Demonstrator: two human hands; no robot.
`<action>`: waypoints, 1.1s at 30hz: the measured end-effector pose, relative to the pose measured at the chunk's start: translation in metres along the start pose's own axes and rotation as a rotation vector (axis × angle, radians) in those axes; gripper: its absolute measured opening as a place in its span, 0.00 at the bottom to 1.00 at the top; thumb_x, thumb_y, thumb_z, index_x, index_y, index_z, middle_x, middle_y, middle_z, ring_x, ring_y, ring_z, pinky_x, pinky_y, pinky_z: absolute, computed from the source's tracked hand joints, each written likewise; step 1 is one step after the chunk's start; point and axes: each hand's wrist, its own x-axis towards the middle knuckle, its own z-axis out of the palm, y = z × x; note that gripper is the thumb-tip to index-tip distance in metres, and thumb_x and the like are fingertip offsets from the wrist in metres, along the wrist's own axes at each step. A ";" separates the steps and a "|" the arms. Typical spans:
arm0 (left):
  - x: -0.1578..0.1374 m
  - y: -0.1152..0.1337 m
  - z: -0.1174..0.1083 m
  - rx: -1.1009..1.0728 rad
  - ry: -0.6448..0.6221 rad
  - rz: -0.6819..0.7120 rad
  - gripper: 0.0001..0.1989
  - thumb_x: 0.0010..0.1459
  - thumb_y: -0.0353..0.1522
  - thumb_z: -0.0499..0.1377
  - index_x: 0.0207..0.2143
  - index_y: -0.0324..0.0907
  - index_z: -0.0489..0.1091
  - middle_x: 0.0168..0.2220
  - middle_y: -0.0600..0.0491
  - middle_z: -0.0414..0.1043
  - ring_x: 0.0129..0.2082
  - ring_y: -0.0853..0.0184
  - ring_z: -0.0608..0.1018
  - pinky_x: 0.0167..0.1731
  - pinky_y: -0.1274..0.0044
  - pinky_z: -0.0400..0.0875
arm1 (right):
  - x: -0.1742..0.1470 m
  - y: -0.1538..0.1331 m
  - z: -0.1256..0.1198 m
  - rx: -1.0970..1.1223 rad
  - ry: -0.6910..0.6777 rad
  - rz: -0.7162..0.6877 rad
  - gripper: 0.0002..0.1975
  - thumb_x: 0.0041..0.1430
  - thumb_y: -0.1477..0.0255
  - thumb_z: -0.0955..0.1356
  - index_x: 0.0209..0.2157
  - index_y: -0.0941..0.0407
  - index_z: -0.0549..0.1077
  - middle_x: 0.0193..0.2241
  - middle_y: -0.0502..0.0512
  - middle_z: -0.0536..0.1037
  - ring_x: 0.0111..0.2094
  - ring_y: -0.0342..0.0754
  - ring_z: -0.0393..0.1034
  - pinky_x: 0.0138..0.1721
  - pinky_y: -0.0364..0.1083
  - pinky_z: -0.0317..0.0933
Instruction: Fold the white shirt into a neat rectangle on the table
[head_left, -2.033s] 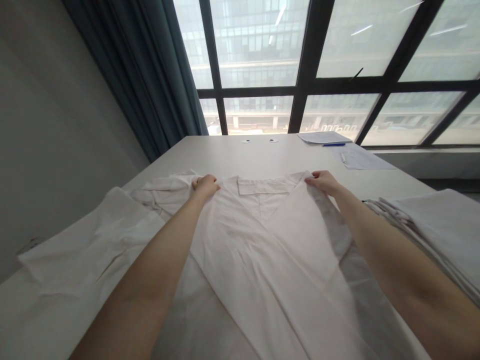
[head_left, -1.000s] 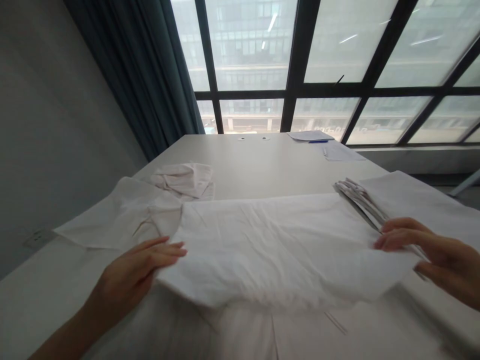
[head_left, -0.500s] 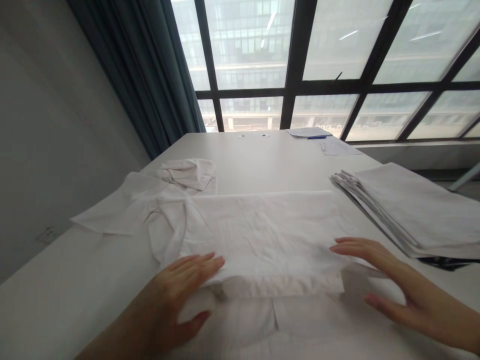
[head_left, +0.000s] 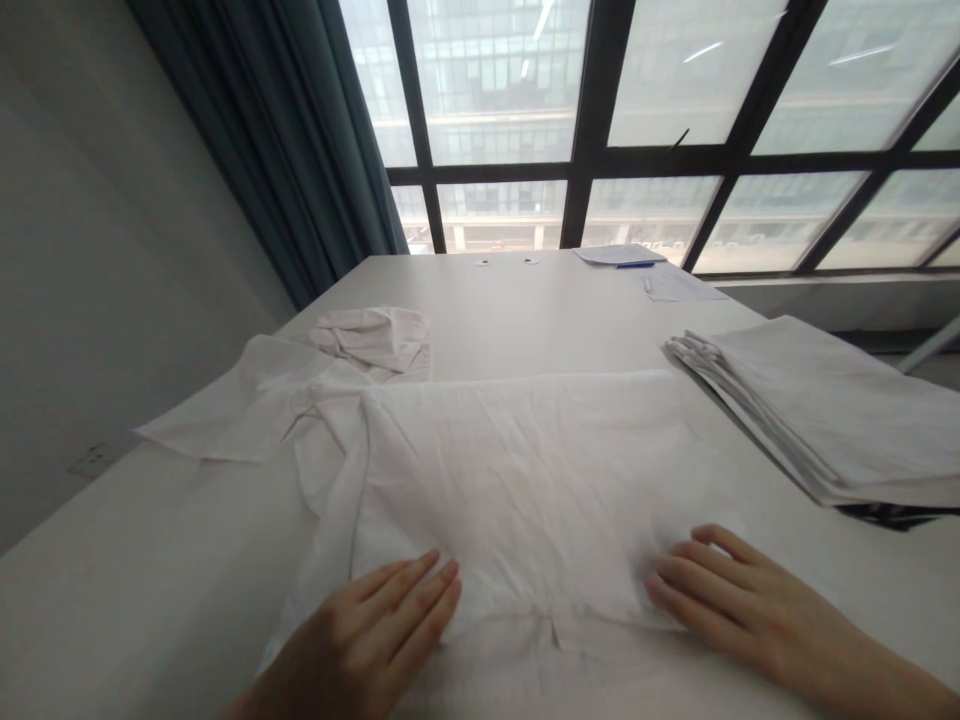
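A white cloth garment lies spread on the white table in front of me, its left part wrinkled and bunched. My left hand rests on its near left area, fingers stretched out and palm down. On the near right area lies my right hand, also palm down with fingers extended and slightly bent. Neither hand grips the fabric. A crosswise fold and a short dark slit show in the cloth between the hands, close to me. Both thumbs are hidden.
A stack of folded white cloth lies at the table's right side, with something black under it. Papers and a blue pen lie at the far right. A dark curtain hangs at the left, beside large windows.
Both hands have moved nearer to me and pressed flatter onto the cloth. The near edge that was folded back is now spread out towards me.
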 end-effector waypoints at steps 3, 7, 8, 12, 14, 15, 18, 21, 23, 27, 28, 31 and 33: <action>-0.008 0.000 0.001 -0.061 -0.086 -0.007 0.20 0.68 0.24 0.43 0.50 0.39 0.73 0.49 0.52 0.77 0.49 0.68 0.78 0.50 0.79 0.72 | -0.011 -0.004 0.007 0.166 -0.075 0.085 0.16 0.69 0.78 0.57 0.46 0.57 0.74 0.35 0.55 0.80 0.35 0.47 0.72 0.40 0.47 0.67; -0.022 -0.011 0.002 -0.169 -0.139 -0.084 0.21 0.69 0.26 0.44 0.60 0.44 0.65 0.54 0.54 0.73 0.55 0.70 0.74 0.59 0.79 0.64 | -0.034 0.000 0.010 0.252 -0.142 0.240 0.13 0.65 0.75 0.63 0.48 0.53 0.74 0.38 0.55 0.79 0.39 0.48 0.74 0.40 0.45 0.69; -0.028 -0.013 0.004 -0.170 -0.149 -0.115 0.22 0.69 0.25 0.44 0.61 0.44 0.63 0.56 0.54 0.72 0.57 0.70 0.72 0.60 0.77 0.62 | -0.042 0.003 0.011 0.244 -0.159 0.271 0.13 0.63 0.75 0.65 0.48 0.52 0.74 0.38 0.55 0.79 0.41 0.48 0.74 0.41 0.45 0.69; -0.054 -0.016 0.012 -0.104 -0.142 -0.255 0.25 0.66 0.26 0.48 0.64 0.45 0.57 0.59 0.54 0.68 0.60 0.67 0.69 0.63 0.74 0.58 | -0.070 0.018 0.013 0.183 -0.200 0.346 0.14 0.60 0.72 0.67 0.49 0.51 0.74 0.41 0.56 0.78 0.43 0.51 0.74 0.41 0.47 0.70; -0.062 -0.015 0.013 -0.095 -0.130 -0.300 0.27 0.65 0.25 0.47 0.65 0.48 0.56 0.59 0.55 0.68 0.59 0.67 0.69 0.62 0.75 0.59 | -0.081 0.024 0.014 0.159 -0.180 0.386 0.13 0.61 0.71 0.67 0.48 0.51 0.74 0.41 0.57 0.78 0.43 0.52 0.74 0.41 0.48 0.71; -0.064 -0.013 0.012 -0.095 -0.128 -0.313 0.28 0.65 0.25 0.46 0.66 0.49 0.55 0.59 0.56 0.68 0.59 0.67 0.70 0.61 0.75 0.60 | -0.086 0.025 0.014 0.152 -0.161 0.407 0.13 0.61 0.71 0.66 0.47 0.52 0.75 0.41 0.58 0.78 0.43 0.53 0.74 0.40 0.48 0.71; -0.063 -0.010 0.005 -0.091 -0.114 -0.311 0.29 0.65 0.25 0.45 0.67 0.49 0.52 0.57 0.56 0.70 0.57 0.68 0.72 0.60 0.76 0.62 | -0.099 0.023 0.011 0.165 -0.119 0.418 0.13 0.60 0.70 0.67 0.47 0.51 0.76 0.41 0.57 0.78 0.42 0.54 0.75 0.38 0.48 0.72; -0.061 -0.008 -0.001 -0.091 -0.098 -0.323 0.30 0.64 0.26 0.45 0.67 0.50 0.51 0.56 0.58 0.71 0.56 0.67 0.73 0.59 0.77 0.64 | -0.107 0.016 0.007 0.168 -0.045 0.535 0.15 0.62 0.71 0.64 0.49 0.45 0.75 0.41 0.55 0.79 0.42 0.58 0.75 0.41 0.53 0.72; -0.060 -0.008 -0.002 -0.100 -0.101 -0.325 0.30 0.64 0.26 0.45 0.67 0.50 0.51 0.56 0.58 0.71 0.56 0.67 0.73 0.58 0.76 0.65 | -0.109 0.013 0.005 0.160 0.004 0.647 0.16 0.64 0.71 0.62 0.48 0.43 0.75 0.41 0.55 0.79 0.42 0.59 0.75 0.43 0.55 0.71; -0.063 -0.008 0.000 -0.116 -0.124 -0.281 0.26 0.65 0.31 0.51 0.65 0.48 0.56 0.56 0.56 0.71 0.56 0.66 0.73 0.60 0.75 0.63 | -0.106 0.020 0.003 0.215 -0.088 0.565 0.10 0.58 0.65 0.69 0.43 0.47 0.78 0.39 0.56 0.79 0.38 0.56 0.77 0.37 0.49 0.74; -0.065 -0.007 0.001 -0.131 -0.131 -0.291 0.25 0.65 0.35 0.53 0.64 0.48 0.59 0.56 0.55 0.71 0.56 0.64 0.73 0.59 0.75 0.64 | -0.104 0.022 0.001 0.242 -0.128 0.558 0.12 0.56 0.63 0.71 0.43 0.48 0.78 0.39 0.56 0.79 0.38 0.55 0.77 0.36 0.48 0.74; -0.070 -0.006 0.002 -0.227 -0.100 -0.453 0.20 0.65 0.42 0.52 0.57 0.51 0.67 0.55 0.54 0.72 0.55 0.63 0.75 0.54 0.75 0.70 | -0.096 0.024 -0.006 0.327 -0.176 0.632 0.13 0.58 0.60 0.68 0.42 0.50 0.78 0.42 0.59 0.78 0.41 0.57 0.76 0.37 0.50 0.74; -0.070 -0.008 0.003 -0.262 -0.028 -0.660 0.16 0.66 0.41 0.50 0.50 0.52 0.73 0.52 0.55 0.75 0.50 0.65 0.78 0.49 0.77 0.74 | -0.084 0.020 -0.011 0.350 -0.158 0.637 0.12 0.61 0.62 0.66 0.42 0.50 0.78 0.42 0.58 0.78 0.42 0.57 0.75 0.38 0.50 0.73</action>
